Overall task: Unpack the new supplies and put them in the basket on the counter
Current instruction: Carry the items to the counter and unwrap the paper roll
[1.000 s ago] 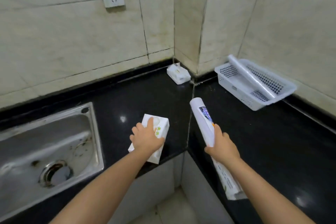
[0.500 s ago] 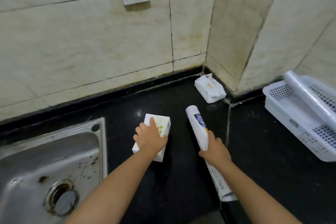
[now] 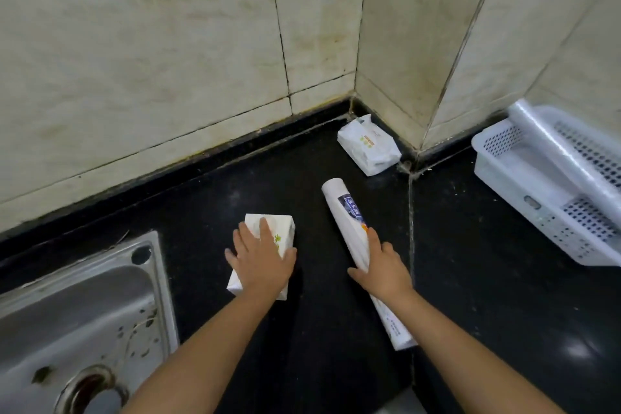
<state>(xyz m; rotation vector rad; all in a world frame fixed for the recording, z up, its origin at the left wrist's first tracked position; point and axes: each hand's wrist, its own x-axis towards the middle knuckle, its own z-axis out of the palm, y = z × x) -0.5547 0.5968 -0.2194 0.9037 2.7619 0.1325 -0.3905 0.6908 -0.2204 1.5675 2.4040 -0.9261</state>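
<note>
Head view, one entry per item.

Tissue pack (image 3: 268, 239): white soft-wrapped block flat on the black counter (image 3: 470, 262), just right of the steel sink (image 3: 84, 312). Left hand (image 3: 260, 262) lies spread on top, fingers draped over it, not clenched. Likely light and squashy; best taken across the narrow sides.

Wrapped roll (image 3: 353, 228): long white tube with a blue label, lying on the counter. Right hand (image 3: 383, 267) rests over its middle, fingers loosely curved; whether it actually grips cannot be told. Probably light and stiff along its length, with slippery film; hold mid-length.

Second tissue pack (image 3: 368, 146): in the wall corner, untouched.

White perforated basket (image 3: 524, 198): far right, well apart, already holding a clear-wrapped roll (image 3: 564, 158).
</note>
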